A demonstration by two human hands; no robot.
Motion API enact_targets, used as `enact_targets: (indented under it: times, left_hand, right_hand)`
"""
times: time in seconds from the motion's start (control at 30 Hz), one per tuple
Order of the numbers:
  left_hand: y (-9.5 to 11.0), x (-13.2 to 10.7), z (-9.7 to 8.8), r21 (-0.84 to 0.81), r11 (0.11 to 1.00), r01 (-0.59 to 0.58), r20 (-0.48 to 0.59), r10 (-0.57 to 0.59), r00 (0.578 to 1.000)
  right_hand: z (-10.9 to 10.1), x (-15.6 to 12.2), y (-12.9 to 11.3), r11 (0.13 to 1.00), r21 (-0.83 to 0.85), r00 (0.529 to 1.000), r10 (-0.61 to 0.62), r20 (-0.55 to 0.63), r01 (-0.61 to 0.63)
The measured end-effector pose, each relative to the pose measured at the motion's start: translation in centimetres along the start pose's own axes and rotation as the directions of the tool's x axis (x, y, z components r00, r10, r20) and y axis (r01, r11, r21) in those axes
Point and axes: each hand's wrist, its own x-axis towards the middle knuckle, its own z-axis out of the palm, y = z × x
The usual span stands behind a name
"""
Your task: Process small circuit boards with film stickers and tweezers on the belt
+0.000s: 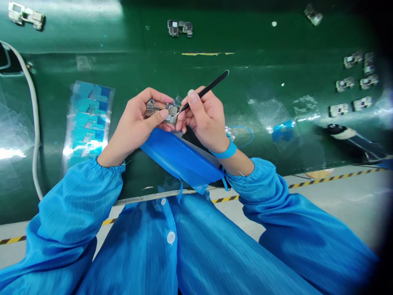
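Observation:
Between the thumb and fingers of my left hand is a small phone circuit board, with silvery shields and dark parts showing. My right hand is closed on black tweezers, held like a pen with the blunt end pointing up and right. The tweezers' tip meets the right end of the board; whether it grips anything there is too small to tell. A blue strap circles my right wrist. Below both hands lies a blue plastic piece, partly over something dark.
To the left lies a sheet of blue die-cut stickers, beside a pale cable. Another board sits at the back, and several boards are grouped at the right. Clear film with a blue piece lies near a dark-tipped tool.

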Motion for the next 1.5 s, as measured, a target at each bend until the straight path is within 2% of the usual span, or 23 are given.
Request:
enact_targets:
  times: [0.5,0.77,1.2,1.4,1.5]
  left_hand:
    - [0.0,0.0,0.0,0.025,1.000,-0.012,0.002,0.012,1.000]
    - [0.1,0.0,0.0,0.042,0.999,-0.010,-0.004,0.010,1.000]
    - [0.3,-0.2,0.1,0.160,0.987,-0.015,-0.026,0.019,0.999]
    - [0.2,-0.2,0.2,0.143,0.990,-0.017,-0.044,0.023,0.999]
    - [0.2,-0.1,0.2,0.133,0.991,-0.002,-0.048,0.009,0.999]
  right_hand:
    - [0.1,-0.1,-0.2,0.998,-0.069,1.000,0.000,-0.031,-0.002]
    - [0.1,-0.1,-0.3,0.999,-0.053,1.000,0.002,-0.028,-0.003]
    - [0.5,-0.2,-0.8,1.000,0.002,1.000,-0.017,-0.006,0.017]
    - [0.7,-0.4,-1.2,1.000,0.004,1.000,0.023,-0.022,-0.023]
    - [0.8,-0.6,-1.5,1.000,-0.001,0.999,0.005,-0.039,-0.005]
